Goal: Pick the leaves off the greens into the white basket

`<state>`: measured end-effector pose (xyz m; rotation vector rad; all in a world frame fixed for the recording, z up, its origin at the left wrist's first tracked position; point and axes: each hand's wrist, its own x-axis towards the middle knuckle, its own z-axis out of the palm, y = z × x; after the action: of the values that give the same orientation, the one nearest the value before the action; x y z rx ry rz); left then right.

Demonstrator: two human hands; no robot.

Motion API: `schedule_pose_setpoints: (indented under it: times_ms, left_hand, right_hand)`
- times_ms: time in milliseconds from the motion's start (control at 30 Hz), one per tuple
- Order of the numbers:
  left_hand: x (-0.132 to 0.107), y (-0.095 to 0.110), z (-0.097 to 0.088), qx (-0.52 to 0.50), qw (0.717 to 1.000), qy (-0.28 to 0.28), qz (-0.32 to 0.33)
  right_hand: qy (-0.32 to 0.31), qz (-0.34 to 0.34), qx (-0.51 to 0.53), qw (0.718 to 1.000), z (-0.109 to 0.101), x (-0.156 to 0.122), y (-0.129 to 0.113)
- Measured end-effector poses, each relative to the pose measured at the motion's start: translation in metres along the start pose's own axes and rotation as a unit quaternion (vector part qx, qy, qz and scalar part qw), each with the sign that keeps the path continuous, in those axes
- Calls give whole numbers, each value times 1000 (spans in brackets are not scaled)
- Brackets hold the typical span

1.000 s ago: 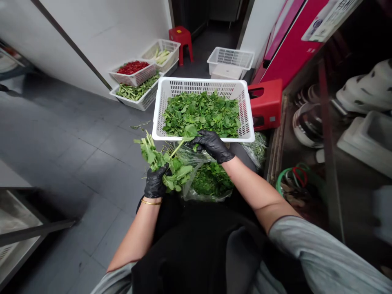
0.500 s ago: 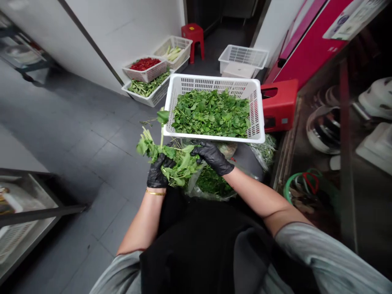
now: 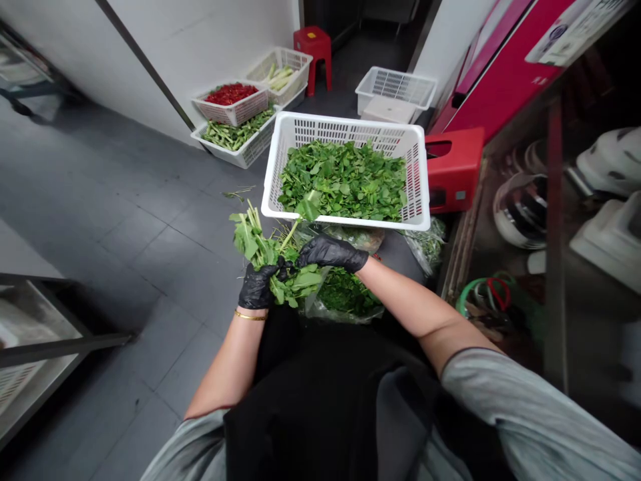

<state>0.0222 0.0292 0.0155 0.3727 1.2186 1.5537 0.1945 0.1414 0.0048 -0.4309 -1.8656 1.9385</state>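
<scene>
My left hand (image 3: 259, 284), in a black glove, is closed around a bunch of leafy greens (image 3: 255, 244) with pale cut stems pointing up and away. My right hand (image 3: 330, 254), gloved too, reaches across to the bunch; its fingertips pinch at the base of a single upright stem with a broad leaf (image 3: 309, 206). Just beyond both hands a white slotted basket (image 3: 345, 219) holds a heap of picked green leaves (image 3: 345, 180). Below my right wrist lies an open clear plastic bag (image 3: 320, 307) with more greens (image 3: 348, 290) inside.
A red stool (image 3: 455, 170) shows beside the basket. Farther back stand baskets of red chillies (image 3: 231, 94), cut green pods (image 3: 235, 133) and pale strips (image 3: 279, 77), another red stool (image 3: 313, 47) and a white crate (image 3: 395, 87). Shelving (image 3: 553, 234) runs along the right.
My right hand has moved left to the bunch, closer to my left hand. The tall stem with the broad leaf now leans right, near the basket's front rim. The view has shifted slightly.
</scene>
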Motion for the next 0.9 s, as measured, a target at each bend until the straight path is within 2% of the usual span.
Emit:
schedule_pose_setpoints:
  times_ms: [67, 133, 200, 267, 333, 433, 500, 567, 633, 700, 767, 800, 833, 900]
  left_hand:
    - [1, -6, 0, -30, 999, 17, -18]
    - [3, -12, 3, -61, 997, 23, -34]
    - [5, -17, 6, -81, 996, 34, -18]
    - [6, -16, 7, -90, 994, 60, 9]
    - [6, -11, 4, -95, 992, 86, 15]
    - [3, 3, -6, -98, 992, 80, -1]
    - [2, 12, -13, -98, 993, 58, -22]
    - [3, 18, -19, -99, 993, 59, -41]
    - [8, 22, -22, -103, 989, 97, -49]
    - [13, 26, -23, -112, 982, 148, -44]
    - [17, 29, -24, -113, 978, 171, -41]
    - [18, 30, -23, -109, 978, 170, -41]
    - [18, 30, -22, -103, 980, 164, -43]
    - [15, 28, -18, -92, 984, 146, -50]
  right_hand:
    - [53, 4, 1, 999, 7, 5, 6]
    - [141, 3, 8, 990, 15, 12, 10]
    - [226, 6, 2, 974, 21, 21, 13]
    - [267, 7, -54, 962, 23, 27, 12]
    - [219, -2, -172, 960, 21, 27, 5]
    - [28, -30, -333, 942, 18, 13, -13]
    - [-66, -39, -362, 929, 15, -2, -28]
    - [-71, -36, -337, 938, 9, -19, -46]
    - [3, -32, -290, 957, -7, -33, -64]
    - [143, -47, -267, 952, -36, -43, -82]
    - [287, -64, -296, 909, -74, -46, -94]
    - [336, -60, -324, 882, -92, -44, -97]
    - [367, -47, -352, 860, -107, -41, -98]
    - [370, -3, -409, 834, -120, -30, -93]
